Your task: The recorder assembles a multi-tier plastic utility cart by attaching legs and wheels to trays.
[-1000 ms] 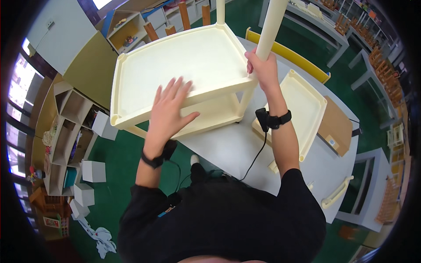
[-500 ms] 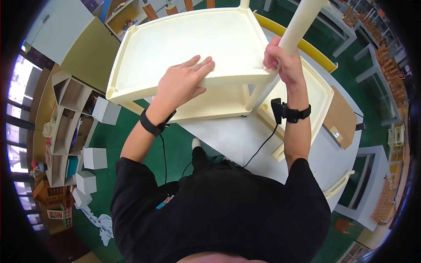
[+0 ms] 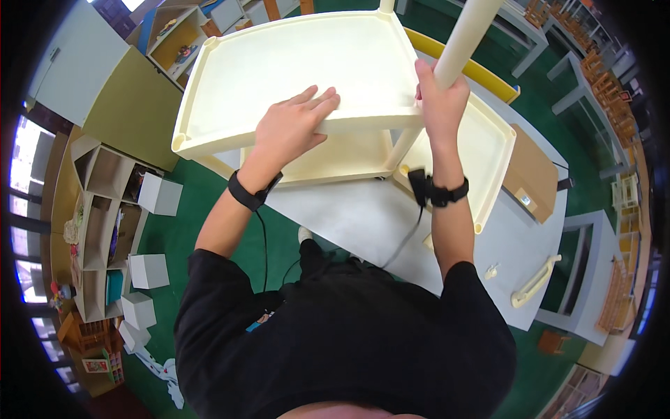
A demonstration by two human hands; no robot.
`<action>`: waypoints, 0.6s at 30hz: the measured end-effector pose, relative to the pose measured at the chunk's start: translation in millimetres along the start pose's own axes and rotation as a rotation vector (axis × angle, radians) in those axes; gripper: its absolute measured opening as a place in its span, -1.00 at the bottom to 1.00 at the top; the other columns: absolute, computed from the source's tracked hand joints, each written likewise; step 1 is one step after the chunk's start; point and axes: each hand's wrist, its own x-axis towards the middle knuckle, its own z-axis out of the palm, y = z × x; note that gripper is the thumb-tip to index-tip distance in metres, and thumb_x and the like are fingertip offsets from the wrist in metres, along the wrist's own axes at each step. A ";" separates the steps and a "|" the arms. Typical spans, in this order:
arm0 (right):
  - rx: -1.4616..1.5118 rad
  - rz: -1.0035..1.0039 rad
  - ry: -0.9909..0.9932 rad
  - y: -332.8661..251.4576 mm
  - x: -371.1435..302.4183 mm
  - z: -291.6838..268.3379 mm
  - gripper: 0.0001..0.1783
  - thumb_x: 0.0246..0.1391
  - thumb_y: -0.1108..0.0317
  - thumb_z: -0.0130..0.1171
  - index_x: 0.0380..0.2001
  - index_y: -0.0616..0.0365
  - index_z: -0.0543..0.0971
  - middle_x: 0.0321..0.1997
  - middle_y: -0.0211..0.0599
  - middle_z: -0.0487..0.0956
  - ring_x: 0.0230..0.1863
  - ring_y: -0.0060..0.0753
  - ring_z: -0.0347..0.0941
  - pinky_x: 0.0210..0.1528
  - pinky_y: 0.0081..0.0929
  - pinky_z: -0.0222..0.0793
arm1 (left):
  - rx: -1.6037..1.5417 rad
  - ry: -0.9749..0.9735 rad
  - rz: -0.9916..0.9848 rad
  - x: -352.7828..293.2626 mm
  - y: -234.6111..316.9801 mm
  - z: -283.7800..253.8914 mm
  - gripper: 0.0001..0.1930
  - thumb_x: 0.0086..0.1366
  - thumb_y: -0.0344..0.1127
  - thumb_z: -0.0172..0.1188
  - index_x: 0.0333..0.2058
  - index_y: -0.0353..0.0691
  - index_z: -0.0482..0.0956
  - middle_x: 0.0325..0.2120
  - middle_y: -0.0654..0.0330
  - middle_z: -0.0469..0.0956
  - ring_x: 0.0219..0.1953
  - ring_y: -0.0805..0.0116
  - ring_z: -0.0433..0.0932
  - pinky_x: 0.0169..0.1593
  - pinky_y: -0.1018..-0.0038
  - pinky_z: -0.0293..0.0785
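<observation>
A cream plastic cart with an upper tray [image 3: 307, 63] and a lower shelf [image 3: 342, 157] stands in front of me on the table. My left hand [image 3: 293, 126] lies on the near edge of the upper tray, fingers stretched out flat over its surface. At the tray's near right corner, my right hand [image 3: 441, 105] is wrapped round the lower end of a thick cream pole [image 3: 469, 35]. The pole rises past the top of the view, and the hand hides its foot. Beside the cart lies a separate cream tray [image 3: 492, 150], partly behind my right forearm.
On the white table [image 3: 335, 216] lie a brown cardboard piece [image 3: 534, 174], a cream handle-shaped part [image 3: 536, 281] and a small cream piece [image 3: 491, 271]. A yellow rail [image 3: 495, 75] runs behind. Shelves [image 3: 105, 216] and white cubes [image 3: 149, 271] stand at left. Black cables trail from both wristbands.
My right hand has turned on the pole, its back now facing up, and the wrist has swung left. My left hand stays on the tray. The whole view has shifted slightly.
</observation>
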 end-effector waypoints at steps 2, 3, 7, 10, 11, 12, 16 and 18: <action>0.061 0.048 -0.088 4.4 10.5 -4.1 -0.76 0.00 0.26 0.24 -0.53 0.18 0.47 -0.68 -0.39 0.42 -0.67 -0.58 0.34 -0.58 -0.58 0.27 | -0.026 -0.010 -0.005 -0.3 -2.6 0.5 -0.35 -0.17 -0.40 0.34 0.02 0.02 0.41 0.07 0.46 0.44 0.12 0.30 0.41 -0.12 0.42 0.56; 0.131 0.090 -0.182 6.3 17.0 -6.5 -0.77 0.00 0.27 0.24 -0.54 0.17 0.46 -0.73 -0.42 0.38 -0.72 -0.60 0.30 -0.62 -0.59 0.24 | -0.024 -0.010 -0.001 -0.5 -1.6 1.0 -0.35 -0.17 -0.40 0.34 0.02 0.02 0.41 0.07 0.46 0.44 0.12 0.30 0.41 -0.12 0.42 0.56; 0.554 0.054 -0.847 12.5 40.1 -29.8 -0.72 0.08 0.23 0.15 -0.61 0.04 0.34 -0.79 -0.51 0.24 -0.80 -0.62 0.16 -0.68 -0.61 0.17 | -0.041 0.001 -0.022 -2.3 -0.1 -1.9 -0.34 -0.18 -0.42 0.33 0.02 0.02 0.41 0.04 0.45 0.47 0.12 0.30 0.40 -0.14 0.43 0.57; 0.725 0.069 -1.003 23.6 52.8 -33.3 -0.71 0.05 0.25 0.17 -0.62 0.06 0.34 -0.81 -0.49 0.27 -0.80 -0.62 0.19 -0.70 -0.63 0.14 | -0.071 -0.015 -0.015 -1.0 0.9 -4.8 -0.34 -0.18 -0.43 0.33 0.02 0.01 0.41 0.03 0.42 0.47 0.12 0.29 0.40 -0.15 0.43 0.57; 0.727 0.065 -0.995 27.0 53.6 -36.9 -0.71 0.05 0.25 0.17 -0.62 0.06 0.34 -0.81 -0.49 0.27 -0.80 -0.62 0.19 -0.70 -0.63 0.14 | -0.076 -0.014 0.006 0.9 2.2 -5.3 -0.33 -0.18 -0.44 0.32 0.03 0.01 0.41 0.03 0.40 0.47 0.12 0.29 0.40 -0.15 0.43 0.57; 0.859 0.118 -1.102 29.4 55.5 -39.5 -0.71 0.06 0.25 0.15 -0.62 0.05 0.32 -0.81 -0.50 0.25 -0.82 -0.62 0.17 -0.72 -0.62 0.13 | -0.069 -0.008 0.020 1.9 3.8 -3.6 -0.33 -0.18 -0.44 0.32 0.03 0.01 0.41 0.03 0.40 0.47 0.12 0.29 0.40 -0.15 0.43 0.57; 0.925 0.151 -1.034 25.1 55.1 -33.3 -0.75 0.09 0.29 0.11 -0.57 0.05 0.30 -0.81 -0.49 0.24 -0.82 -0.63 0.17 -0.74 -0.64 0.13 | -0.102 -0.040 -0.028 -0.1 2.7 -0.8 -0.31 -0.17 -0.41 0.32 0.05 0.01 0.40 0.03 0.36 0.47 0.12 0.27 0.40 -0.12 0.41 0.56; 0.617 0.001 -0.384 4.9 39.8 -29.4 -0.80 0.08 0.35 0.10 -0.54 0.06 0.31 -0.79 -0.48 0.27 -0.81 -0.65 0.18 -0.73 -0.63 0.16 | -0.075 0.013 0.027 2.3 2.8 0.0 -0.31 -0.17 -0.41 0.31 0.06 0.01 0.39 0.07 0.38 0.44 0.13 0.28 0.40 -0.14 0.42 0.56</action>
